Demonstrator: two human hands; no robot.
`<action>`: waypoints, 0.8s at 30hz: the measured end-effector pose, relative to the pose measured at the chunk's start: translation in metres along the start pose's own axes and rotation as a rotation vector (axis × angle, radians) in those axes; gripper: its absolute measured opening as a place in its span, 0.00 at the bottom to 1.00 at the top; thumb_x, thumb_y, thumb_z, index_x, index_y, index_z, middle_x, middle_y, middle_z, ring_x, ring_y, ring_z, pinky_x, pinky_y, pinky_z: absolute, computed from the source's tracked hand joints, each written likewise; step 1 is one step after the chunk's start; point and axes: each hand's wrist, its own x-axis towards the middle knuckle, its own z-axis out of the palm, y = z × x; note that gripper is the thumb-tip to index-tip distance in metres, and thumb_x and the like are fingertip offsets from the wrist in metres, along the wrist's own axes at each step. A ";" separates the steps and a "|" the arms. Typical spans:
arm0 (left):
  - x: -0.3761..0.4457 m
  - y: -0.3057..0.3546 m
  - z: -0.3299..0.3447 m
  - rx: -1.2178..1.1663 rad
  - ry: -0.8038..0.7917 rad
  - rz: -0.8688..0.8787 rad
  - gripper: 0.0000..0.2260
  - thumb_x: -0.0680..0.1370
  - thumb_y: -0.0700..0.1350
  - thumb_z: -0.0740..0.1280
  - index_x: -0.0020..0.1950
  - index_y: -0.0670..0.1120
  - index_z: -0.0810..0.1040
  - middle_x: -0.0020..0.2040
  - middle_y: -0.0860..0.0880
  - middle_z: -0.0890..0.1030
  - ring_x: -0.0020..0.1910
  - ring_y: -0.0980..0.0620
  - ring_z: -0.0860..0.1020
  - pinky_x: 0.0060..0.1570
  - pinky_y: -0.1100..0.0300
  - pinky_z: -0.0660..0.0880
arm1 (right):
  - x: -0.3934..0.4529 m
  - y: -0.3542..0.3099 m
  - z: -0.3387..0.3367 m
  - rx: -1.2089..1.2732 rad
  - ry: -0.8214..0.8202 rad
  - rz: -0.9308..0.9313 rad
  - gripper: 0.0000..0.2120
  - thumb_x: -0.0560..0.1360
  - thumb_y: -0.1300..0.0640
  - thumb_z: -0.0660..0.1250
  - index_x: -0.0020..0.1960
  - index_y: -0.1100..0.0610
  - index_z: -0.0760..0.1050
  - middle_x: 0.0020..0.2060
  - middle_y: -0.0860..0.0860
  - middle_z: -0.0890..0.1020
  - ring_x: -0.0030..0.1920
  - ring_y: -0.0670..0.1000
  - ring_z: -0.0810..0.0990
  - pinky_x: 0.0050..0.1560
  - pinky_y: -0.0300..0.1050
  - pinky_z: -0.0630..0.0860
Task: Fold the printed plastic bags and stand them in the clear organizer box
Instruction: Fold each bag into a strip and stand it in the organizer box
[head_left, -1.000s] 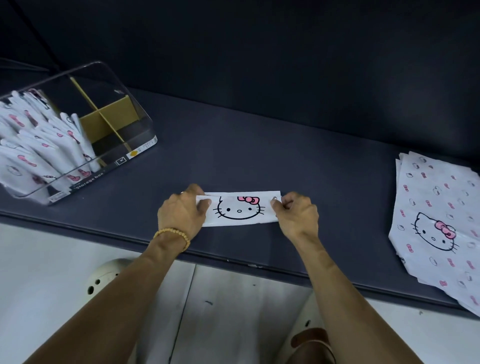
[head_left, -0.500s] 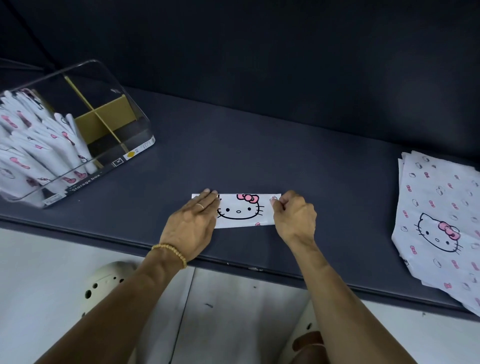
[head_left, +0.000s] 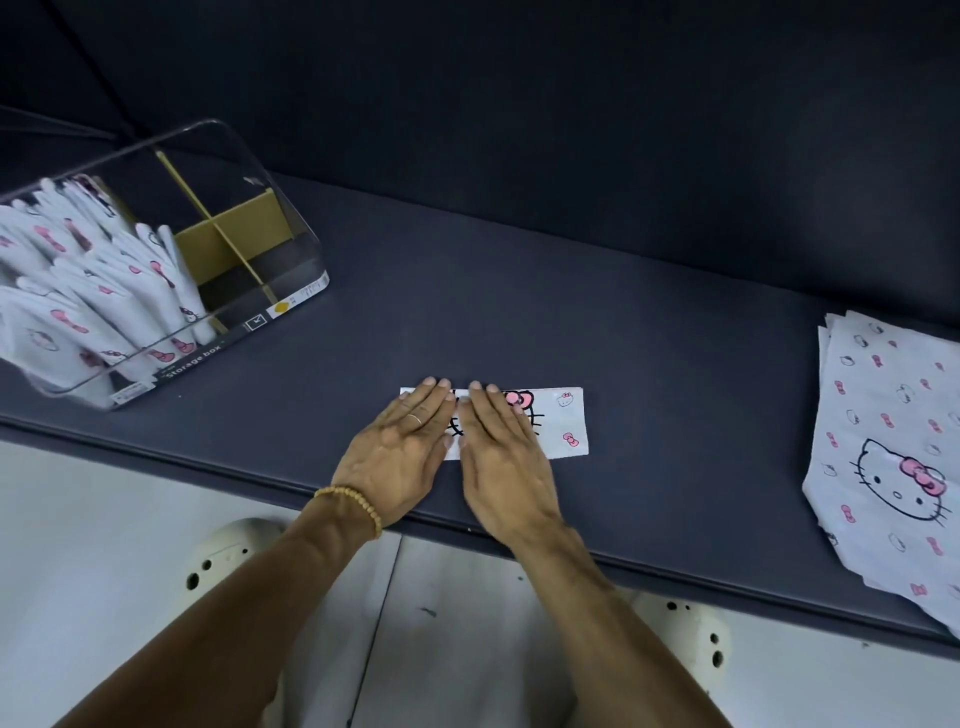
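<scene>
1. The fingers (head_left: 431, 397) of the left hand (head_left: 400, 457) lay straight and flat, pressing the left part of the strip (head_left: 563, 423); they gripped nothing.
2. The right hand (head_left: 506, 457) lay the same way just beside it, fingers extended flat over the strip's middle, covering most of the printed face.
3. The strip, a bag folded into a narrow band, lay flat on the worktop (head_left: 675, 364) near its front edge, its right end bare.
4. It looked thin, light and slippery, likely to spring open if released; a pinch at either short end would probably suit the next fold, one palm holding the crease.
5. The box (head_left: 291, 249) sat well apart at far left, with folded bags (head_left: 104, 291) standing in its near section.
6. A stack (head_left: 893, 447) of unfolded bags lay at far right.
</scene>
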 end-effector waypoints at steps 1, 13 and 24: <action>-0.001 -0.003 0.000 0.030 0.000 0.021 0.19 0.78 0.40 0.67 0.68 0.35 0.73 0.68 0.40 0.74 0.68 0.41 0.71 0.67 0.42 0.69 | 0.000 0.002 0.001 -0.033 -0.044 -0.009 0.22 0.81 0.59 0.60 0.74 0.62 0.66 0.75 0.57 0.65 0.76 0.56 0.63 0.76 0.54 0.57; 0.000 -0.005 -0.005 0.132 -0.083 0.021 0.23 0.80 0.48 0.52 0.70 0.38 0.71 0.70 0.44 0.72 0.70 0.46 0.70 0.69 0.47 0.65 | -0.014 0.100 -0.043 -0.326 -0.301 0.153 0.27 0.83 0.47 0.40 0.79 0.55 0.36 0.79 0.47 0.39 0.78 0.47 0.37 0.75 0.50 0.33; -0.034 0.021 -0.017 0.322 -0.103 -0.126 0.24 0.78 0.59 0.54 0.65 0.47 0.77 0.60 0.44 0.79 0.55 0.43 0.77 0.58 0.45 0.70 | -0.036 0.020 -0.037 -0.282 0.060 -0.058 0.11 0.67 0.60 0.74 0.50 0.57 0.83 0.44 0.52 0.80 0.42 0.55 0.79 0.41 0.49 0.75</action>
